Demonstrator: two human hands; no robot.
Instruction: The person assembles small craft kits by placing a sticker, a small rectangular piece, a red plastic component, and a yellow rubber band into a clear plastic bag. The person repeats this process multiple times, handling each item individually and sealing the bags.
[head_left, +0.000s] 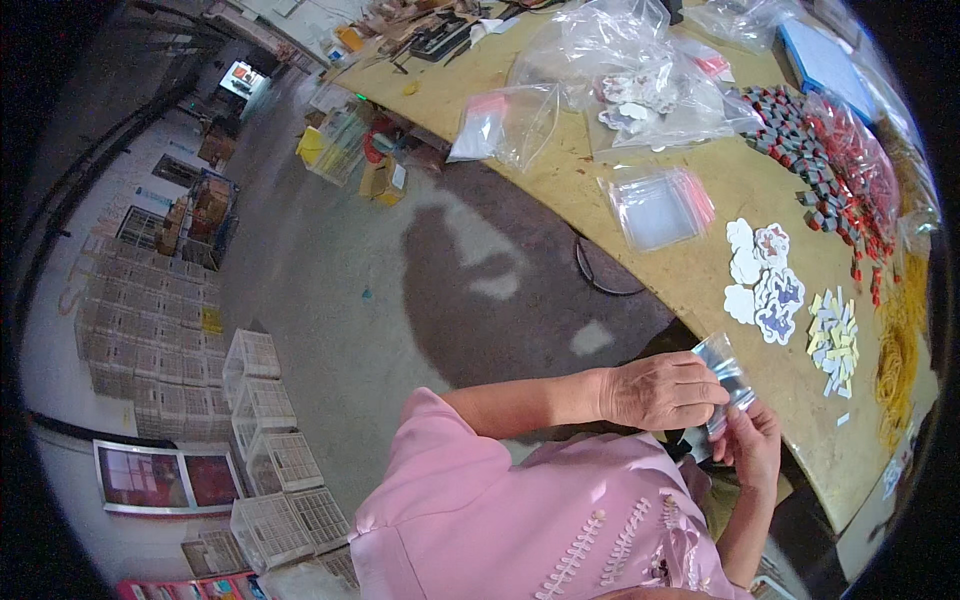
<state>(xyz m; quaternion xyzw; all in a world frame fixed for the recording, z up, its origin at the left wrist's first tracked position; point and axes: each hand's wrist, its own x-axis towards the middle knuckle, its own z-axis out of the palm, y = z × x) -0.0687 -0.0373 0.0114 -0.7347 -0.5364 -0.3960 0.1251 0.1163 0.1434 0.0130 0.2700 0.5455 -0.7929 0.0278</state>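
Observation:
My left hand point(660, 390) and my right hand point(752, 445) are both shut on a small clear plastic bag point(724, 368), held just off the near edge of a yellowish wooden table point(700, 270). The left hand pinches the bag from above; the right fingers grip its lower part. Whether anything is inside the bag cannot be made out. On the table just beyond the bag lie white flower-shaped cutouts point(762, 282) and a small heap of yellow and white paper pieces point(832, 338).
A stack of small clear bags point(660, 205), a spread of red and grey pieces point(830, 165), yellow rubber bands point(897, 360) and large clear plastic bags point(620, 85) lie on the table. White plastic crates point(270, 440) stand on the concrete floor at left.

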